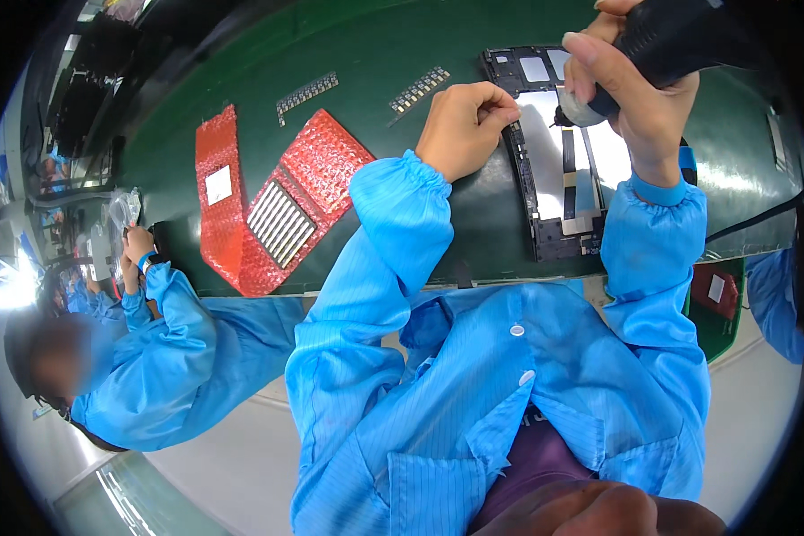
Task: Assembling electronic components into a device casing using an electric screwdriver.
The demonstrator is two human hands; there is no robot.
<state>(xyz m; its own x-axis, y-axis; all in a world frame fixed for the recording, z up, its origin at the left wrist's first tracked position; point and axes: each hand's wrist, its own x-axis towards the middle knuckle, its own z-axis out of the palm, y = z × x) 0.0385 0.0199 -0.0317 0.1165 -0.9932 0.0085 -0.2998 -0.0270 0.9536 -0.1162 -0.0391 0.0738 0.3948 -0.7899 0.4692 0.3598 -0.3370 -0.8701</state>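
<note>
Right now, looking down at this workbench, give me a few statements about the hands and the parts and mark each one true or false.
1. The right hand grips a black power tool above the opened device frame. True.
2. The left hand lies flat on the red bubble-wrap pouch. False: it rests, fingers curled, at the frame's left edge, apart from the pouch.
3. The bench mat is green. True.
4. Both sleeves are white. False: they are blue.
5. A co-worker in blue sits to the person's left. True.
</note>
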